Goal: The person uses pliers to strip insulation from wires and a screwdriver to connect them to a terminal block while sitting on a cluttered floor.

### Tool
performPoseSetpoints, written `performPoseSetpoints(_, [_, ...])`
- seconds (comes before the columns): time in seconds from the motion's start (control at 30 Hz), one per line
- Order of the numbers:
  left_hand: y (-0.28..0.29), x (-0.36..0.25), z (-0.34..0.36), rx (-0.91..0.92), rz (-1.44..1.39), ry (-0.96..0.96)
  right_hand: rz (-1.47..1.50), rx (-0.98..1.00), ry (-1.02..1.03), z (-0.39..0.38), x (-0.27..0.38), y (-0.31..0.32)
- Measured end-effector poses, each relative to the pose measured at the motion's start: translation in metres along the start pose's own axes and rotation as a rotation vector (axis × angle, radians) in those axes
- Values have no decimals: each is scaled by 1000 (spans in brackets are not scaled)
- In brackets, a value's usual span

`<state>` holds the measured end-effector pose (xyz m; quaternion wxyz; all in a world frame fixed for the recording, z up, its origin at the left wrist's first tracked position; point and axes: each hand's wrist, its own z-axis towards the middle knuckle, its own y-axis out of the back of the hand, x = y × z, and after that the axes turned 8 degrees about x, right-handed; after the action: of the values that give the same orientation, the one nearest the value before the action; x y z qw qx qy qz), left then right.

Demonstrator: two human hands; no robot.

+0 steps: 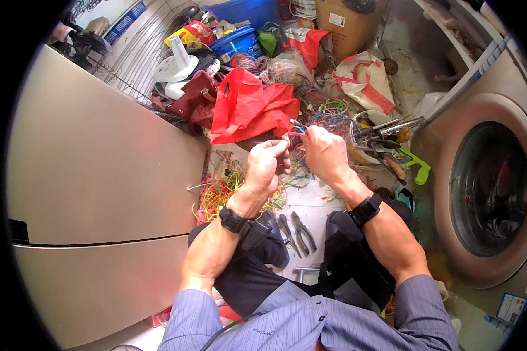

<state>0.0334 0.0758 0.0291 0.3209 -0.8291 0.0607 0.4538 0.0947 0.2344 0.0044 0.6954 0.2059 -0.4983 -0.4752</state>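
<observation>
My left hand point(267, 167) and my right hand point(324, 153) meet in front of me, both pinching a small bundle of thin coloured wires point(297, 128) whose ends stick up between the fingertips. Each wrist wears a black band. Below the hands, a tangle of yellow, red and green wires point(219, 193) lies on the floor by my left knee. More coloured wire point(332, 120) is heaped just beyond my right hand.
Pliers point(303, 231) lie on the floor between my knees. A red plastic bag point(249, 105) sits ahead, a beige appliance point(93, 175) on the left, a washing machine point(489, 187) on the right. Hand tools point(392, 149), a blue bucket point(235, 42) and a cardboard box point(345, 20) crowd the floor.
</observation>
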Motion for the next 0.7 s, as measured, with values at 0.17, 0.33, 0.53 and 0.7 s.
performPoseSetpoints(0.17, [2, -9, 3, -125, 576, -411, -118, 88, 152, -13, 10, -3])
performPoseSetpoints(0.33, [44, -57, 10, -122, 203, -305, 43, 107, 180, -12, 27, -3])
performPoseSetpoints(0.53, [63, -41, 26, -270, 372, -347, 351, 188, 18, -4, 37, -1])
performPoseSetpoints(0.7, [54, -8, 9, 91, 734, 76, 64, 80, 39, -10, 5, -12])
